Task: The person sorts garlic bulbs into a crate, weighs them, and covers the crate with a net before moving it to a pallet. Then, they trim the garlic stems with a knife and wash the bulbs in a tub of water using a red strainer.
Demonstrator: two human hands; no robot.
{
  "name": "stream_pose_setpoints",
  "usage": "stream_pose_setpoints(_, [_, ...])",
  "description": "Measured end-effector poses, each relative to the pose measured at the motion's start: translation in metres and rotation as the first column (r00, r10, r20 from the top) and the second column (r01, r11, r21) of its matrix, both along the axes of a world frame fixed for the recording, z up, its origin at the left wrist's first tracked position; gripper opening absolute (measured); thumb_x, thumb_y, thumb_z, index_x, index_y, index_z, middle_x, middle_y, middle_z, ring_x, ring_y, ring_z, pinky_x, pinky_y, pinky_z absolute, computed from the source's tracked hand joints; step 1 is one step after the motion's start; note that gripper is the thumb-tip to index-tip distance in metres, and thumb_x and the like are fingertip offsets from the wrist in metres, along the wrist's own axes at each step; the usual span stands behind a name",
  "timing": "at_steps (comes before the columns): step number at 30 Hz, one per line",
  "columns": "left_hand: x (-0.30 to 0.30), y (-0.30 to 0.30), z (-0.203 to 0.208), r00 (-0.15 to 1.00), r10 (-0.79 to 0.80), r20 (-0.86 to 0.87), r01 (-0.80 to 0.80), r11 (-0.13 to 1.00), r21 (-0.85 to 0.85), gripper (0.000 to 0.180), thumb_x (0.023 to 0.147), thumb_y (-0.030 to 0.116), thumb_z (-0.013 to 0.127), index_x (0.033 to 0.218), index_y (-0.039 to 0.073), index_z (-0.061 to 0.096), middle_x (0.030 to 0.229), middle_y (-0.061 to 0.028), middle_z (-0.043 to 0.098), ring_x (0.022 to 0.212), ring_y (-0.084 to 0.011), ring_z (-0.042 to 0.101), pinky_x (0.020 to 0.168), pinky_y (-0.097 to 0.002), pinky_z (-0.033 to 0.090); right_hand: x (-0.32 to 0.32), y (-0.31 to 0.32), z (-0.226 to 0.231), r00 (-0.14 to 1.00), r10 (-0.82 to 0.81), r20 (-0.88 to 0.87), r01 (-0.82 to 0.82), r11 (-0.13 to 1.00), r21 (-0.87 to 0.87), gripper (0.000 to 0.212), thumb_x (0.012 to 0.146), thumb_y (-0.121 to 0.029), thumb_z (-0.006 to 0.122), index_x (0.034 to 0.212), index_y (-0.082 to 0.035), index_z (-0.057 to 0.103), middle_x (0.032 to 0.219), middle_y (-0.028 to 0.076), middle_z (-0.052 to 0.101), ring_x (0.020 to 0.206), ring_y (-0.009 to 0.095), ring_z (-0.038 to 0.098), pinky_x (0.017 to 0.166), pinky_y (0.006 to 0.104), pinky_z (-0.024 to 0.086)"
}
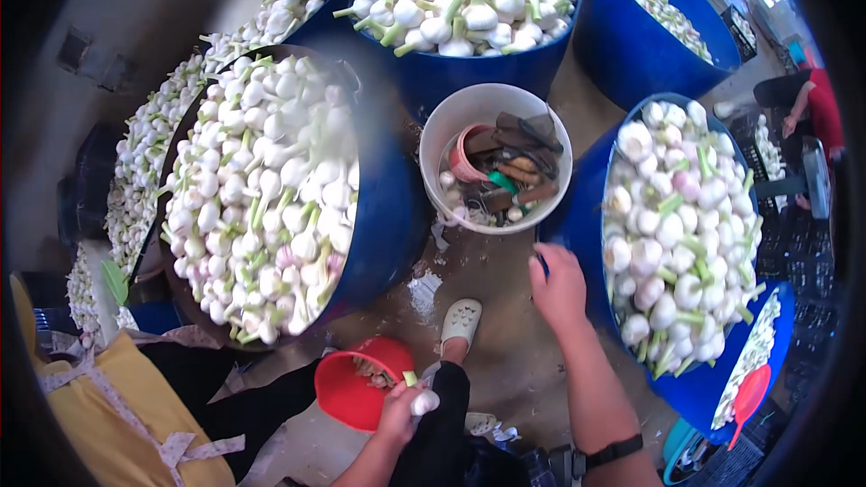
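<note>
My left hand (398, 413) grips a white garlic bulb (424, 402) with a short pale-green stem stub, beside a red bucket (338, 401) holding some peelings or trimmings. My right hand (558, 287) is held out further forward, close to the blue tub (577, 203) of garlic on the right. Its thumb and fingers are curled around a small dark-blue piece; I cannot make out whether this is a separate thing or part of the tub. Trimmed garlic bulbs (677, 234) fill that tub to the top.
Big blue tubs (388, 207) heaped with garlic stand left and ahead. Between them is a white bucket (433, 149) of dark tools and a pink cup (465, 162). A person in a yellow apron (108, 415) is close at left; another in red (823, 108) is far right.
</note>
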State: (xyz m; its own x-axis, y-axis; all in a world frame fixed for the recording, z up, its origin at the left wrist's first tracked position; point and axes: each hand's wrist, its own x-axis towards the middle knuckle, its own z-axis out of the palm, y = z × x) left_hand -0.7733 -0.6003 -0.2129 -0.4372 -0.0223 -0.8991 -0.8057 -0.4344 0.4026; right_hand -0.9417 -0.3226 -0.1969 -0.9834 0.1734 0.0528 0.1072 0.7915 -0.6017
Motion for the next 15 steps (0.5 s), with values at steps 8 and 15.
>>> stream_pose_setpoints(8, [-0.083, 0.012, 0.004, 0.985, -0.170, 0.011, 0.164, 0.964, 0.208, 0.022, 0.084, 0.012, 0.050, 0.100, 0.000, 0.059, 0.095, -0.0099, 0.060, 0.085, -0.0174, 0.059, 0.077, -0.0293, 0.047, -0.153, 0.008, -0.109, 0.685, 0.199, 0.701, -0.691, 0.484, 0.537, 0.018, 0.078, -0.017, 0.054, 0.087, -0.011, 0.068, 0.088, 0.003, 0.064, 0.089, 0.024, 0.055, 0.059, 0.0388, 0.042])
stream_pose_setpoints(15, [-0.138, 0.041, 0.000, 0.981, -0.182, -0.067, 0.189, 0.976, 0.111, 0.021, 0.081, 0.008, 0.056, 0.100, 0.000, 0.059, 0.098, -0.0089, 0.062, 0.087, -0.0169, 0.060, 0.080, -0.0293, 0.047, -0.167, 0.003, -0.133, 0.569, 0.078, 0.819, -0.820, 0.139, 0.556, 0.022, 0.078, -0.019, 0.054, 0.093, -0.013, 0.068, 0.093, 0.003, 0.062, 0.091, 0.021, 0.054, 0.063, 0.0345, 0.040])
